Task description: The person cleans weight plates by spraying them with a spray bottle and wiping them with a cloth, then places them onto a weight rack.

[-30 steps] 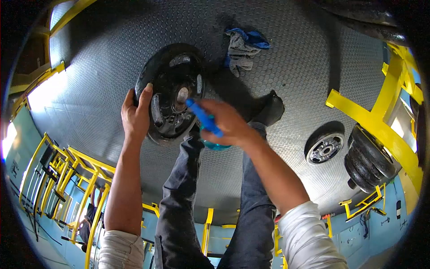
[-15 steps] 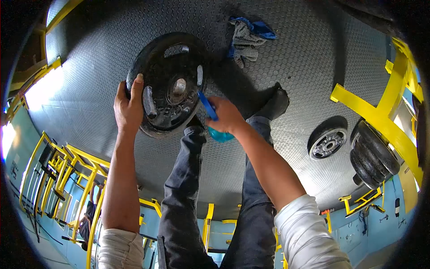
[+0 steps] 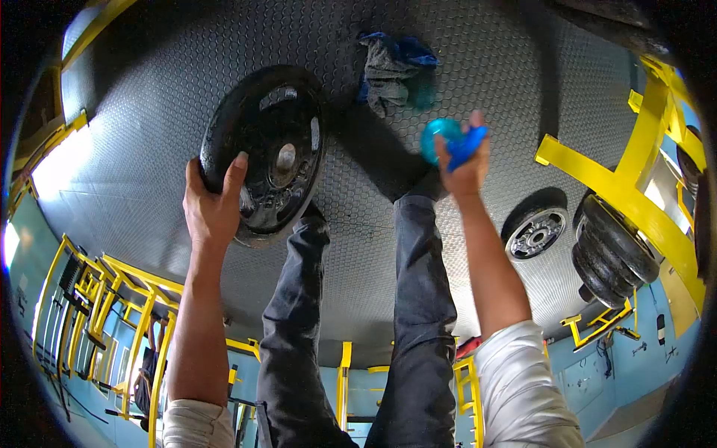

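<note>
A large black weight plate [image 3: 261, 160] with slots and a bare metal hub stands tilted on its edge on the floor. My left hand [image 3: 213, 198] grips its near left rim, the thumb lying over the face. My right hand [image 3: 467, 168] is closed around a spray bottle [image 3: 441, 138] with a blue trigger head and a see-through teal body, held away to the right of the plate. Motion blurs this hand a little. Beyond it a grey and blue cloth [image 3: 388, 71] lies crumpled on the floor.
A smaller weight plate [image 3: 536, 234] leans at the right, beside several stacked black plates [image 3: 612, 254] on a yellow rack [image 3: 627, 190]. My legs [image 3: 422, 276] extend forward on the textured black mat [image 3: 358, 246]. Yellow gym machines [image 3: 142, 299] stand at the left, a person [image 3: 146, 373] among them.
My right hand has carried the spray bottle from the plate's right side up and to the right, turning it over. My left hand stays on the plate, which has turned slightly.
</note>
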The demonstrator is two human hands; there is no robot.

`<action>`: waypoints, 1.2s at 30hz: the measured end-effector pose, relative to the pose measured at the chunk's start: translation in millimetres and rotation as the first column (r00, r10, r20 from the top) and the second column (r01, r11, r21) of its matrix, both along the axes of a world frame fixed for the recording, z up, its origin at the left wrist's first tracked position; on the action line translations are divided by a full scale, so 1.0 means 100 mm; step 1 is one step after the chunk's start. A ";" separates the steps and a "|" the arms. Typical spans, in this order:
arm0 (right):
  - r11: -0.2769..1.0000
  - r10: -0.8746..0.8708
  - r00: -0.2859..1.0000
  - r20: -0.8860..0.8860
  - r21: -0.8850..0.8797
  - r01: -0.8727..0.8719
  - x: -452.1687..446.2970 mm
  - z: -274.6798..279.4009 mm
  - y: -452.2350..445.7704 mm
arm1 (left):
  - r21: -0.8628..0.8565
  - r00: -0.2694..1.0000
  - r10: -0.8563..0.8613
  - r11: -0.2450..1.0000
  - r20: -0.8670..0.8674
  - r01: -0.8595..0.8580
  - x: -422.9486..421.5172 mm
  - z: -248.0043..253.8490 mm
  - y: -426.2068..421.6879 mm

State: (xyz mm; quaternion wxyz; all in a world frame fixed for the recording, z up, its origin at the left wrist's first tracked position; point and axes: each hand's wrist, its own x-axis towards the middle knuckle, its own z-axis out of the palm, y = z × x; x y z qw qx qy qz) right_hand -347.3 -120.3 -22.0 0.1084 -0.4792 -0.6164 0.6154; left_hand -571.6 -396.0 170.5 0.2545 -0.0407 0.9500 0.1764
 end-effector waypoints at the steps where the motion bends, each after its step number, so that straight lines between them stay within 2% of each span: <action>1: 0.979 -0.167 0.985 -0.048 -0.122 0.160 0.00 -0.12 0.21 | -0.007 1.000 0.005 1.000 0.003 -0.005 0.02 0.01 0.02; 2: 0.979 -0.165 0.985 -0.045 -0.128 0.158 0.01 -0.23 0.36 | -0.015 1.000 0.016 1.000 0.004 -0.016 0.04 0.03 0.05; 3: 0.992 -0.036 0.999 -0.030 0.119 0.040 0.03 -0.32 0.48 | -0.024 1.000 0.026 0.999 0.005 -0.026 0.06 0.04 0.07; 4: 0.931 0.086 0.996 0.017 0.356 -0.086 0.06 -0.37 0.55 | -0.031 1.000 0.026 0.999 0.010 -0.025 0.07 0.05 0.09; 5: 0.933 0.085 0.996 0.023 0.350 -0.088 0.10 -0.39 0.59 | -0.047 0.999 0.028 0.999 0.024 -0.027 0.09 0.06 0.10; 7: 0.913 0.176 0.978 0.108 0.352 -0.203 0.08 -0.29 0.64 | -0.061 0.999 0.031 0.998 0.043 -0.028 0.11 0.07 0.13; 8: 0.938 0.241 0.960 0.143 0.220 -0.268 0.11 -0.11 0.63 | -0.049 0.999 0.009 0.999 0.032 -0.007 0.12 0.07 0.12; 9: 0.938 0.237 0.960 0.148 0.221 -0.266 0.22 -0.04 0.61 | -0.033 1.000 -0.014 0.999 0.018 0.015 0.12 0.07 0.12; 10: 0.799 0.297 0.894 0.336 0.424 -0.425 0.32 0.00 0.60 | -0.027 1.000 -0.018 0.999 0.017 0.018 0.12 0.06 0.10; 11: 0.592 0.292 0.803 0.520 0.561 -0.579 0.39 0.03 0.61 | 0.036 0.999 0.008 0.999 0.050 -0.010 0.12 0.04 0.04; 12: 0.673 0.473 0.437 0.765 0.006 -0.740 0.44 0.13 0.62 | 0.095 0.996 0.033 0.995 0.085 -0.041 0.12 0.03 0.00; 13: 0.595 0.687 0.011 0.726 -0.554 -0.582 0.50 0.25 0.59 | 0.097 0.996 0.030 0.995 0.082 -0.038 0.13 0.02 0.01; 15: 0.396 0.801 -0.062 0.596 -0.605 -0.691 0.44 0.68 0.12 | 0.189 0.992 0.122 0.974 0.035 -0.127 0.17 -0.01 0.03; 17: 0.437 0.821 0.260 0.508 -0.267 -0.859 0.25 0.80 -0.35 | 0.124 0.997 0.080 0.989 -0.018 -0.077 0.17 -0.03 0.00; 18: 0.491 0.764 0.436 0.476 0.011 -0.871 0.03 0.74 -0.49 | 0.079 0.997 0.074 0.994 0.004 -0.074 0.15 -0.01 0.01; 19: 0.524 0.703 0.594 0.391 0.281 -0.804 -0.29 0.64 -0.56 | 0.028 0.997 0.066 0.997 0.027 -0.067 0.14 0.01 -0.01; 20: 0.492 0.633 0.643 0.431 0.416 -0.764 -0.69 0.63 -0.56 | 0.010 0.998 0.065 0.998 -0.020 -0.065 0.14 -0.02 -0.01; 22: 0.335 0.472 0.689 0.550 0.611 -0.718 -1.22 0.21 -0.54 | 0.035 0.996 0.091 0.995 0.000 -0.090 0.14 -0.01 -0.05; 24: 0.280 0.297 0.730 0.615 0.675 -0.683 -1.32 -0.47 -0.56 | 0.070 0.994 0.112 0.991 0.014 -0.113 0.13 -0.08 -0.08; 25: 0.292 0.300 0.736 0.607 0.676 -0.676 -1.36 -0.59 -0.61 | 0.091 0.996 0.077 0.993 -0.040 -0.073 0.14 -0.13 -0.13; 27: 0.652 0.439 0.836 0.330 0.523 -0.549 -1.31 -0.69 -0.73 | 0.090 0.996 0.045 0.995 -0.082 -0.038 0.17 -0.10 -0.20; 28: 0.802 0.304 0.941 0.152 0.492 -0.339 -1.29 -0.38 -0.94 | 0.130 0.995 0.095 0.987 -0.033 -0.090 0.17 -0.09 -0.17; 29: 0.934 0.326 0.944 0.056 0.132 -0.331 -1.23 0.13 -1.06 | 0.170 0.990 0.137 0.976 0.023 -0.139 0.16 -0.06 -0.12; 30: 0.969 0.245 0.970 -0.001 -0.040 -0.245 -1.15 0.47 -1.34 | 0.121 0.984 0.164 0.978 0.073 -0.172 0.14 -0.03 -0.08; 31: 0.933 0.222 0.970 -0.096 -0.268 -0.240 -1.00 0.76 -1.64 | 0.133 0.985 0.160 0.977 0.070 -0.168 0.13 -0.04 -0.06; 32: 0.921 0.345 0.912 -0.223 -0.105 -0.374 -0.90 0.99 -1.96 | 0.170 0.986 0.167 0.971 0.024 -0.169 0.13 -0.05 -0.06; 34: 0.789 0.599 0.763 -0.242 0.346 -0.509 -1.09 1.43 -2.21 | 0.218 0.984 0.177 0.961 -0.020 -0.168 0.15 -0.05 -0.07; 36: 0.804 0.567 0.797 -0.208 0.350 -0.480 -1.15 1.15 -2.22 | 0.206 0.987 0.163 0.965 0.009 -0.161 0.12 -0.02 -0.03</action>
